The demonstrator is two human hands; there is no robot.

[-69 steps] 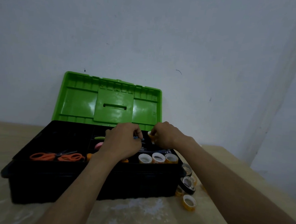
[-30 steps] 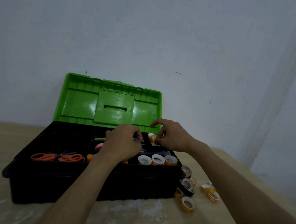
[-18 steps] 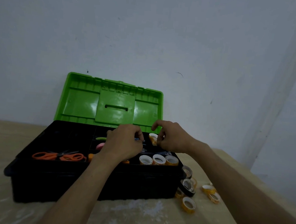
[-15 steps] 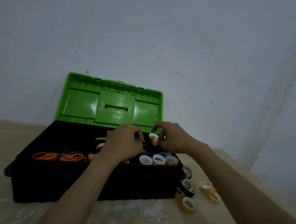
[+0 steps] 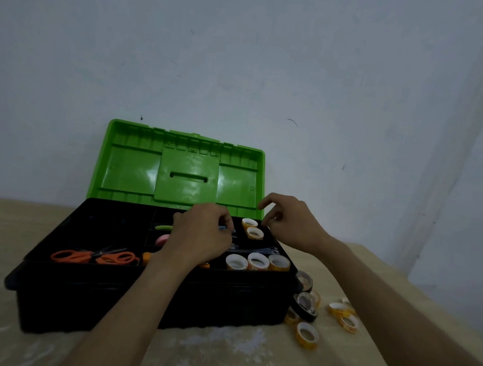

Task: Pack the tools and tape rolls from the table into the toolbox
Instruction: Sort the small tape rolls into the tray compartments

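- The toolbox (image 5: 152,299) sits on the table (image 5: 251,355) against the wall, a black body with its green lid (image 5: 178,167) standing upright behind it.
- The left hand (image 5: 199,237) reaches over the middle of the top tray, fingers curled and pinching a thin blue item (image 5: 226,228) at their tips; what that item is cannot be made out.
- The right hand (image 5: 291,223) hovers over the tray's rear right corner with fingers loosely bent and index raised — it holds nothing.
- Just beside the right hand's fingertips, two yellow tape rolls (image 5: 253,228) lie in the rear right compartment, touching each other.
- Three more tape rolls (image 5: 257,261) stand in a row in the front right compartment.
- Orange scissors (image 5: 95,256) lie flat in the long front left compartment.
- A pink roll (image 5: 162,239) and a small green item (image 5: 163,227) show in the middle compartments, partly hidden by the left hand.
- On the table, right against the toolbox's right end, two black tape rolls (image 5: 306,304) are heaped with yellow ones.
- Further loose yellow rolls (image 5: 307,334) lie near that heap — one in front of it, a small cluster (image 5: 342,314) to its right.
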